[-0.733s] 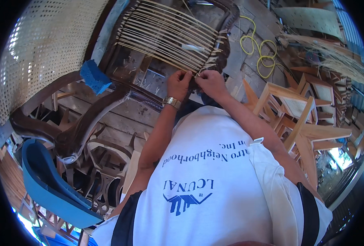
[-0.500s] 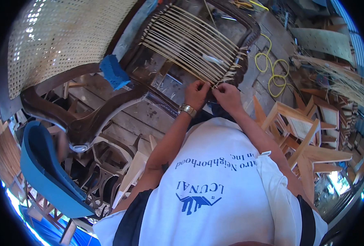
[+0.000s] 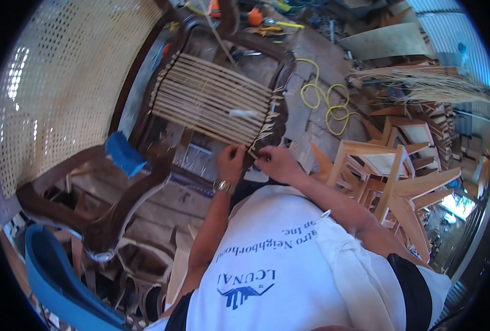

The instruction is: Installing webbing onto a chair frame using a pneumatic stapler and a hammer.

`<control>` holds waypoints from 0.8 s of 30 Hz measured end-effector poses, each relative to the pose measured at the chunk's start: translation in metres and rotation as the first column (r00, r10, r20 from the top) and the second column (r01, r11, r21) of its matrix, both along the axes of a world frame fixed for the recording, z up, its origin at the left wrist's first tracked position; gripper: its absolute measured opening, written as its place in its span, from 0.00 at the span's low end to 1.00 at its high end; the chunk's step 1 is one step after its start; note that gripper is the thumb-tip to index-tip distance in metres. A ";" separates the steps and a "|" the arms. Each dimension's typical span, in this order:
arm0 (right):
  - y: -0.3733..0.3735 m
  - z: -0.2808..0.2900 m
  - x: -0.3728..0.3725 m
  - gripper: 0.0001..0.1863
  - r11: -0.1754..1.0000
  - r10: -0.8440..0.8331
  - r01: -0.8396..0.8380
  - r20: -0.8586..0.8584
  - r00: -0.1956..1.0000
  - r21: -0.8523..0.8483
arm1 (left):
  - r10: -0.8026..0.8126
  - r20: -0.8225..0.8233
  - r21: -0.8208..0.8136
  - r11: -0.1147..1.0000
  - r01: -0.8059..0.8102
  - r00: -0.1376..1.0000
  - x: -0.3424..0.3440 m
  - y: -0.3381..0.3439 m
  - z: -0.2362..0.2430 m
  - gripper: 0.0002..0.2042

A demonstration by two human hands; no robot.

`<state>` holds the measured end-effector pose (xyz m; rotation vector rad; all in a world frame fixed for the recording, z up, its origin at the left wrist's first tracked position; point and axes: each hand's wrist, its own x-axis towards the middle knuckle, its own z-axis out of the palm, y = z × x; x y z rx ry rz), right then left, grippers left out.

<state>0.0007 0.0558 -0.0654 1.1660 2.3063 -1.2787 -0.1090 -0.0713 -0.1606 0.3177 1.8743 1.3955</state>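
A dark carved wooden chair frame (image 3: 281,55) has pale cane strips (image 3: 206,96) strung in rows across its seat, with short loose ends along the right rail. My left hand (image 3: 231,164), a metal watch on its wrist, is pinched on the lowest strand at the near right corner of the rows. Just right of it, my right hand (image 3: 276,165) has its fingers closed on a strand end at that corner; the fingertips are small and partly hidden. A white scrap (image 3: 244,113) lies among the strips. A blue foam piece (image 3: 124,153) rests on the frame at left.
A caned panel (image 3: 62,83) in dark wood fills the upper left. A blue curved piece (image 3: 57,278) is at lower left. Coiled yellow cord (image 3: 338,113), orange-handled tools (image 3: 256,16), cane bundles (image 3: 432,88) and stacked pale wooden frames (image 3: 399,165) lie around the top and right.
The view has shifted, so the chair and hands sit lower in the picture and more tools show at the top. My hands remain at the same corner, the right one slightly farther right of the left.
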 end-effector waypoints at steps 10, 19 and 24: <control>0.148 -0.010 0.014 0.23 0.937 -0.280 0.266 -0.032 0.959 -0.227 | 0.041 0.037 -0.050 0.998 -0.039 0.998 -0.001 0.002 0.001 0.14; 0.324 -0.086 -0.114 0.17 0.922 0.105 0.075 -0.431 0.896 0.379 | 0.058 0.069 -0.174 0.984 -0.045 0.996 0.010 -0.011 0.009 0.12; 0.346 -0.065 -0.218 0.19 0.866 0.316 -0.107 -0.368 0.875 0.489 | 0.017 0.071 -0.201 0.980 -0.003 0.997 0.004 -0.001 0.018 0.14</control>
